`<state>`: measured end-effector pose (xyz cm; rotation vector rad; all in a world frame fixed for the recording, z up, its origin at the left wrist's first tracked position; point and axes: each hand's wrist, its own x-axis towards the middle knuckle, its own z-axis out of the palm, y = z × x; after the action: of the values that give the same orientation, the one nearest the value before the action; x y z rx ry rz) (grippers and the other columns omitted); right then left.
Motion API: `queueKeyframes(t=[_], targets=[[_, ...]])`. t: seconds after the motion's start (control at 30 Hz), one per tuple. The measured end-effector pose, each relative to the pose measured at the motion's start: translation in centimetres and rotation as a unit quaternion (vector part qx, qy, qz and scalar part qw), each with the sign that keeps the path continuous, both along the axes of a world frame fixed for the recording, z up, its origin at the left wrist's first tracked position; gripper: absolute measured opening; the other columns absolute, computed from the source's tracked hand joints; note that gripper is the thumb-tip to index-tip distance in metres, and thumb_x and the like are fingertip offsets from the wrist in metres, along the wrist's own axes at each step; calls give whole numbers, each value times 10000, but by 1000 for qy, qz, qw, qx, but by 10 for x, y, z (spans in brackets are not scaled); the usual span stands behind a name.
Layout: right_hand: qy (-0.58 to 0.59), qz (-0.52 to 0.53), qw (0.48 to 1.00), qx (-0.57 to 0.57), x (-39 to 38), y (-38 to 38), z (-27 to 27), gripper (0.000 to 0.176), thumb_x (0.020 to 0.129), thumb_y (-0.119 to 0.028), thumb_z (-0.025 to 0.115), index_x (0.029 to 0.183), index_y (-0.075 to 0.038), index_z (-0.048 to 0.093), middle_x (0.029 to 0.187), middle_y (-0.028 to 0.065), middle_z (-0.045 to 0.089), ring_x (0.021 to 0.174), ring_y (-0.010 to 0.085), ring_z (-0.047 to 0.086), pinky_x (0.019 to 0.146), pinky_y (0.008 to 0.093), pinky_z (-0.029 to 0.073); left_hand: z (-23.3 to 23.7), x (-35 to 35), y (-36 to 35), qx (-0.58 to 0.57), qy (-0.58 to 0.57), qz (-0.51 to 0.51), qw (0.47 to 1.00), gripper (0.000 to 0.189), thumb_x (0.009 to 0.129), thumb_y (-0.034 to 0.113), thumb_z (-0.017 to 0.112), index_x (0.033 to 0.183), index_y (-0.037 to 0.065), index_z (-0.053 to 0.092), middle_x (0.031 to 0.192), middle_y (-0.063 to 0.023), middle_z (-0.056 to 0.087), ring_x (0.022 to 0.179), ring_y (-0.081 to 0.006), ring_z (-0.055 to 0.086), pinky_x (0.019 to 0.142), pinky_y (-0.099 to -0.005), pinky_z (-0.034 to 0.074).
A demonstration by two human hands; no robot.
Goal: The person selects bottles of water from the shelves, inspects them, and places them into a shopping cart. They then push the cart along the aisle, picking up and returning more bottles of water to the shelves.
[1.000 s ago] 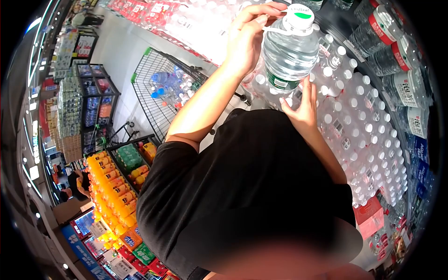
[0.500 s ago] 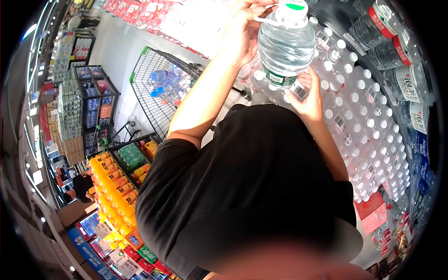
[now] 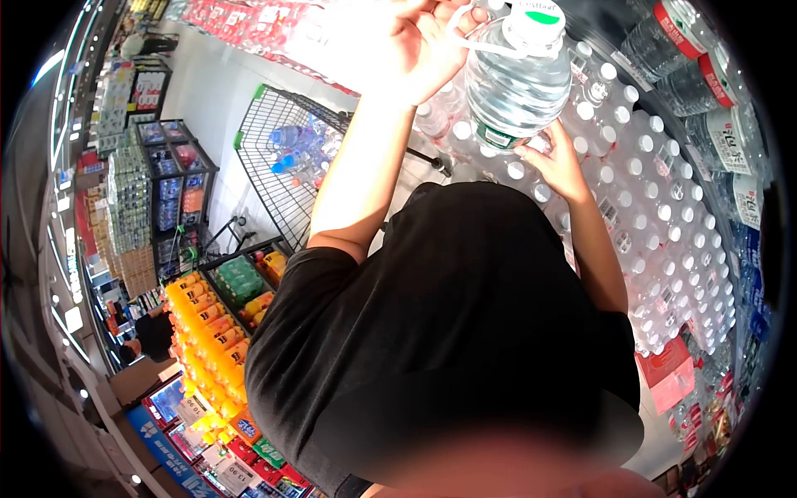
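Note:
A large clear water bottle (image 3: 516,83) with a white cap, a green label and a white carrying handle is at the top centre, tilted. The fingers of my left hand (image 3: 427,41) are hooked on its handle, left of the cap. Under the bottle's base is my right hand (image 3: 558,162), its thumb and fingers against the lower side near the label. Packs of smaller white-capped bottles (image 3: 656,241) lie below and to the right of it.
A shopping cart (image 3: 286,158) with bottles inside stands at the left. Orange drink bottles (image 3: 207,332) are stacked at lower left. Large bottles (image 3: 714,91) line a shelf at upper right. Far left, a person (image 3: 154,336) in dark clothing is visible.
The large bottle has shifted slightly right and down. My left hand has turned, its palm showing more, and my right hand has moved a little to the right.

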<state>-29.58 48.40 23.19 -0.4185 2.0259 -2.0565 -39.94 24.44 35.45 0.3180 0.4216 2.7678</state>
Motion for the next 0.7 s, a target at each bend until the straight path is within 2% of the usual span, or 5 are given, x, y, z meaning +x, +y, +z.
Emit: queueKeyframes(t=[0.33,0.47,0.53,0.67,0.7], targets=[[12,-19,999,-27,0,-4,-3,862,772,-112,798,1479,-28,313,1404,111,458,1240,215,488,1055,377,374,18,15,-5,-200,94,96,971,301,858,206,625,1095,19,632,1130,-106,651,1111,-228,568,1062,-430,368],[45,-38,998,10,-2,-4,-7,867,729,-105,828,1465,-49,373,1248,74,501,1179,209,506,978,344,410,35,33,-3,-488,263,259,791,290,912,146,516,1132,-16,614,1203,-143,598,1143,-234,537,1037,-376,371],[70,-95,993,30,3,-14,7,907,655,-117,879,1429,-41,413,1221,93,502,1153,217,510,976,347,414,64,57,4,-623,410,291,599,423,873,161,582,1252,-26,555,1251,-162,564,1176,-256,519,1046,-392,366],[128,-177,968,125,16,-32,14,960,572,-231,923,1366,1,436,1182,166,496,1138,329,511,958,426,450,48,77,9,-702,395,368,464,842,663,247,876,1336,5,430,1217,-181,579,1205,-270,530,999,-415,443],[168,-186,955,159,20,-33,19,960,580,-252,918,1362,12,428,1174,176,491,1136,345,506,953,439,453,47,78,12,-681,362,335,541,853,657,234,881,1338,-3,424,1243,-183,562,1209,-268,526,992,-410,451]])
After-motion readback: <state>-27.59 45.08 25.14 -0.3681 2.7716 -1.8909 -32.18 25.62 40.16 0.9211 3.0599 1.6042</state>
